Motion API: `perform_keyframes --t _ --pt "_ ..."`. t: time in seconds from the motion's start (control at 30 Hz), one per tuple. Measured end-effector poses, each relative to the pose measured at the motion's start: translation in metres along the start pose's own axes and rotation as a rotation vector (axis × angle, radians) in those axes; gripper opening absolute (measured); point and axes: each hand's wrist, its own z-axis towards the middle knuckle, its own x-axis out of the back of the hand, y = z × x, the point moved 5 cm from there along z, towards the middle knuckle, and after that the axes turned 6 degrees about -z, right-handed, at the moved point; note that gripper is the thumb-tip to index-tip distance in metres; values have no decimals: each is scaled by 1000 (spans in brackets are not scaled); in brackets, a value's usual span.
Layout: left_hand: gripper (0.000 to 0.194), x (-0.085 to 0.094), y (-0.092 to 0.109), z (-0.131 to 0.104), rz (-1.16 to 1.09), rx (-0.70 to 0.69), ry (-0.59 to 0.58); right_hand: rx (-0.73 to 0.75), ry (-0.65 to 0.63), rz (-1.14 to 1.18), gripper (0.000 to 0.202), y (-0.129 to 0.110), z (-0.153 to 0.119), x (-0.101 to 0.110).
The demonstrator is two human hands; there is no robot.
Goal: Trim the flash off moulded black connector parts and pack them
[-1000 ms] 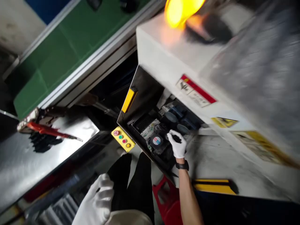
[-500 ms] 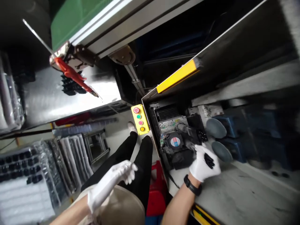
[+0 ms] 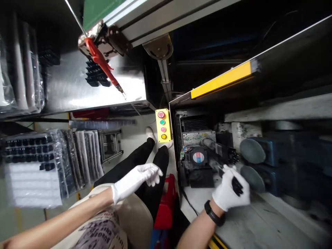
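My right hand (image 3: 229,189), in a white glove, is closed around a small black ribbed part (image 3: 237,186). It is over the grey machine bed, just below the machine's motor-like unit with a round label (image 3: 199,157). Close beyond its fingertips, a black multi-pronged piece (image 3: 233,156) sits at the end of a shaft. Two grey round pads (image 3: 252,151) face it from the right. My left hand (image 3: 141,178), also white-gloved, hangs over my lap with fingers loosely bent. I see nothing in it.
A yellow control box (image 3: 163,126) with several buttons stands at the machine's left edge. On the upper left, a red electric screwdriver (image 3: 100,60) hangs over a steel table (image 3: 68,84) with black parts. A rack of bagged trays (image 3: 33,180) is at left, a red stool (image 3: 166,204) below.
My view has shifted, so the screwdriver and the yellow bar appear farther right. My right hand still grips the black part near the machine; my left hand stays over my lap.
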Motion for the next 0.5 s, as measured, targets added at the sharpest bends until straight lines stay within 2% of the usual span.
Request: perform_keyframes --t 0.07,0.2,0.3,0.37,0.43,0.5 --pt "67 -5 -4 4 13 -21 -27 8 -14 -46 5 -1 -1 1" --pt "55 -4 -26 12 42 -77 -89 -66 30 63 24 1 7 3" --pt "49 1 -39 15 58 -79 -97 -68 17 170 30 -15 20 14" --pt "49 -2 -37 15 63 -79 -84 -67 -88 239 20 -39 21 22" --pt "46 -16 -27 13 40 -87 -95 -69 -287 312 12 -72 5 24" --pt "44 -36 -14 10 -39 -89 -150 -33 -524 366 27 -108 -26 19"
